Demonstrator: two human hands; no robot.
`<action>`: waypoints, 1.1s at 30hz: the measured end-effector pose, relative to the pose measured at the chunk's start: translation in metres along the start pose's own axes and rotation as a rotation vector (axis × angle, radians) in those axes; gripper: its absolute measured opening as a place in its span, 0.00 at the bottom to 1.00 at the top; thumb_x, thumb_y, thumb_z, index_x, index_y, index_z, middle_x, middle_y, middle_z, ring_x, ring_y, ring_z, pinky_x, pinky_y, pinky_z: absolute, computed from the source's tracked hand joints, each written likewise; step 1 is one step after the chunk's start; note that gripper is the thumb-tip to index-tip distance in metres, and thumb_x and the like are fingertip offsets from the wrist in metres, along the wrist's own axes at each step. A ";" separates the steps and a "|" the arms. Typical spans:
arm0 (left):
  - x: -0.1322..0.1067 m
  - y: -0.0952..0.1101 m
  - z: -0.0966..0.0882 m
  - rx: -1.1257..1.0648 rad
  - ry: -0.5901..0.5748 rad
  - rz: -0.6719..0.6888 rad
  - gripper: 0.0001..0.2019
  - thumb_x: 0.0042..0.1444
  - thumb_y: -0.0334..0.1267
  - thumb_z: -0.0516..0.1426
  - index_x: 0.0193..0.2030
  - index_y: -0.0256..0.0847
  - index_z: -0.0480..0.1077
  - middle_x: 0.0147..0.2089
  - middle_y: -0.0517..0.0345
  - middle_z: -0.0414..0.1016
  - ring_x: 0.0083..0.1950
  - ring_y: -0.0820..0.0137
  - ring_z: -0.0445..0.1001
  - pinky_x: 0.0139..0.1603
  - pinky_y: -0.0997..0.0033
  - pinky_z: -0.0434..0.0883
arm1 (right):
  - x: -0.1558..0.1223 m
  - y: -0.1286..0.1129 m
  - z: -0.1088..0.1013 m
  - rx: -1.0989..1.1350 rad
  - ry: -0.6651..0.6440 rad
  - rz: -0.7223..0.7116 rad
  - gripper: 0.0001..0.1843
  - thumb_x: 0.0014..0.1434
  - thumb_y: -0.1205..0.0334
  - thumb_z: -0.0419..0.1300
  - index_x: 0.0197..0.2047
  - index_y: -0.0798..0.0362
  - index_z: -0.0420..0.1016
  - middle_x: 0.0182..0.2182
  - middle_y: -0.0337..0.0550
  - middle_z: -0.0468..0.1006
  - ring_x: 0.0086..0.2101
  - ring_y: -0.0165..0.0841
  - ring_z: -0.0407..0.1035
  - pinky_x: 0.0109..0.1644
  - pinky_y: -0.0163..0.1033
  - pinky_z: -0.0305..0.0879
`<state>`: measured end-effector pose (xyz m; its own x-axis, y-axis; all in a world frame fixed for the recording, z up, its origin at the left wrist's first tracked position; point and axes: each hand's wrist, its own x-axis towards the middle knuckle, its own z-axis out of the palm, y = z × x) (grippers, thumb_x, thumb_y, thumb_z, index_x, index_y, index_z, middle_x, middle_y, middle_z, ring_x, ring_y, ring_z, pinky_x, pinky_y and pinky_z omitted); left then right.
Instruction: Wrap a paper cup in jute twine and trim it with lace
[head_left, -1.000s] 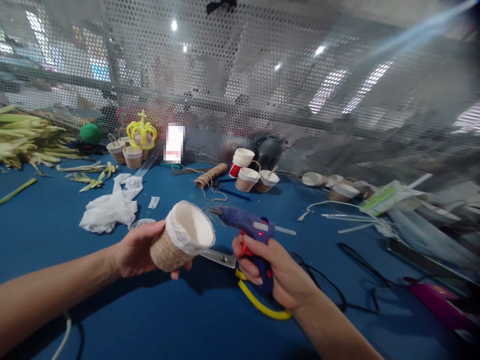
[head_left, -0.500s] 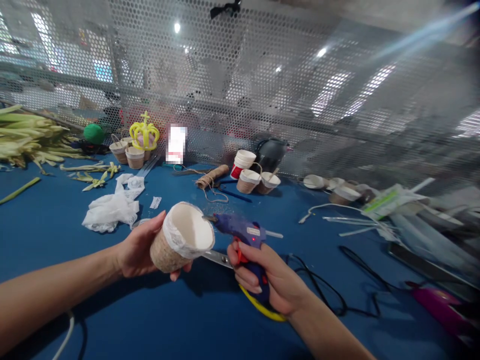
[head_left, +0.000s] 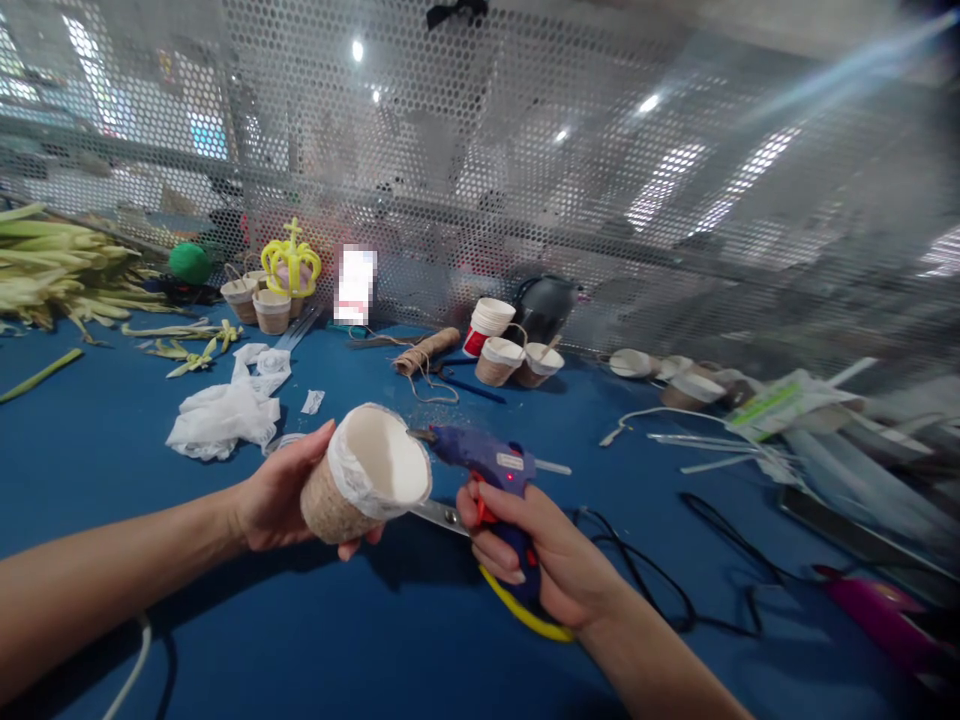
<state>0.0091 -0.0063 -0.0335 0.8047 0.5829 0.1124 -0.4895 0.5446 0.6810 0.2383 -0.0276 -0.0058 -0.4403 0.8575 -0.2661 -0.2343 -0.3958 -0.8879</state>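
Observation:
My left hand (head_left: 281,497) is wrapped round a paper cup (head_left: 341,497) covered in brown twine, with a white lace band below its rim. The cup is tilted, its white inside facing up and to the right. In my right hand (head_left: 551,550) is a blue hot glue gun (head_left: 476,452), its red light lit and a clear glue stick poking out behind. The nozzle meets the cup's right rim, or comes very close; I cannot tell which. Beneath the gun lie scissors (head_left: 442,515) with a yellow handle (head_left: 525,612), partly hidden by my right hand.
White lace (head_left: 225,418) lies crumpled at left on the blue table (head_left: 360,630). Behind are a twine roll (head_left: 427,350), finished cups (head_left: 498,362) and a yellow crown (head_left: 291,265). Black cable (head_left: 675,590), glue sticks (head_left: 720,448) and plastic bags (head_left: 847,470) occupy the right. Perforated metal (head_left: 450,150) closes the back.
The whole view has shifted very slightly. Cup, glue gun and both hands keep nearly the same pose relative to each other.

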 end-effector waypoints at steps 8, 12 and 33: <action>0.000 0.001 -0.001 0.106 0.125 -0.012 0.27 0.52 0.57 0.49 0.42 0.31 0.69 0.30 0.48 0.75 0.27 0.70 0.72 0.21 0.78 0.67 | -0.007 -0.007 0.001 -0.586 0.203 -0.177 0.16 0.55 0.52 0.56 0.26 0.58 0.72 0.11 0.34 0.62 0.16 0.23 0.56 0.21 0.30 0.53; 0.001 0.002 -0.004 0.182 0.226 -0.022 0.26 0.51 0.57 0.51 0.39 0.32 0.70 0.29 0.50 0.74 0.27 0.70 0.72 0.19 0.79 0.67 | -0.010 -0.011 0.003 -0.836 0.308 -0.207 0.17 0.52 0.50 0.57 0.25 0.56 0.72 0.12 0.36 0.65 0.17 0.27 0.60 0.22 0.33 0.59; 0.000 0.002 -0.003 0.118 0.159 0.058 0.32 0.49 0.63 0.47 0.43 0.33 0.68 0.30 0.49 0.74 0.28 0.69 0.72 0.20 0.77 0.65 | -0.006 -0.004 0.004 -0.169 0.093 -0.014 0.14 0.51 0.55 0.59 0.25 0.58 0.70 0.08 0.30 0.56 0.12 0.20 0.46 0.15 0.28 0.41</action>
<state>0.0071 -0.0029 -0.0345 0.7084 0.7044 0.0449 -0.4835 0.4379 0.7580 0.2379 -0.0322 0.0007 -0.3538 0.8924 -0.2800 -0.0878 -0.3297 -0.9400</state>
